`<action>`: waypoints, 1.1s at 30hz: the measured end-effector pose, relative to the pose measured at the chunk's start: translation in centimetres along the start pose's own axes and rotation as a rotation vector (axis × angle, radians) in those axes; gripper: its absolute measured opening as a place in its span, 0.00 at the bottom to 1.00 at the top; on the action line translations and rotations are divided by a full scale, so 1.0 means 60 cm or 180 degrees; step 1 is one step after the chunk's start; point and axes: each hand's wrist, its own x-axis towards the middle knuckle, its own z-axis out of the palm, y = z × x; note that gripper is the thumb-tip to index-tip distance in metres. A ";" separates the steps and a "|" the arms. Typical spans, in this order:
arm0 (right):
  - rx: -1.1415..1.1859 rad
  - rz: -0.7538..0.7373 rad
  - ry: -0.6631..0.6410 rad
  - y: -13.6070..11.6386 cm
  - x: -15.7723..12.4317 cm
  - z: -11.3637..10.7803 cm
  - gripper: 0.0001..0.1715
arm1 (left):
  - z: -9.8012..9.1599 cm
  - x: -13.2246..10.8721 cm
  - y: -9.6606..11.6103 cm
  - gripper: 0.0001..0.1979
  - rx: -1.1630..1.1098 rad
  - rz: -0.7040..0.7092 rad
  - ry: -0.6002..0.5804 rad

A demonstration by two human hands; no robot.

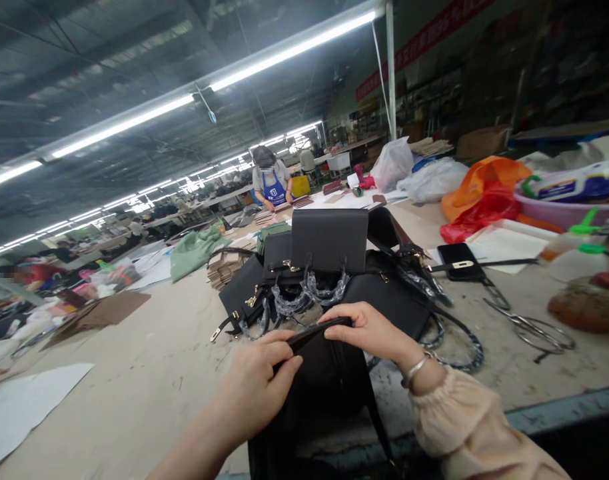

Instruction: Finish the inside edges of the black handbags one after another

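Observation:
Between my two hands runs the thin edge of a black leather piece [317, 333], seen almost edge-on. My left hand [262, 377] pinches its left end between thumb and fingers. At the other end, my right hand [362, 330] grips it the same way. Directly below lies a dark handbag [324, 393] near the table's front edge; whether the piece belongs to it I cannot tell. Just beyond my hands, several black handbags are heaped, one with its flat panel [329, 241] facing me and its handles [327, 288] wrapped in clear plastic.
To the right lie scissors [534, 327], a phone [459, 260], bottles with green tops [579, 260] and a purple basin [574, 208]. Green cloth [197, 252] and a white sheet [34, 407] are on the left of the table [149, 360]. A co-worker [272, 180] stands across.

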 end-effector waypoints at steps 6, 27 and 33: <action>0.0042 -0.0022 -0.0100 -0.001 -0.003 -0.003 0.12 | -0.001 0.010 -0.001 0.17 -0.0578 -0.0253 -0.0159; -0.0102 0.0074 0.0142 0.002 -0.001 0.006 0.10 | 0.016 0.013 -0.008 0.19 -0.0212 -0.0415 0.0143; -0.0238 0.0035 0.0250 -0.001 -0.002 0.008 0.08 | 0.018 0.013 -0.009 0.18 -0.0075 -0.0429 0.0212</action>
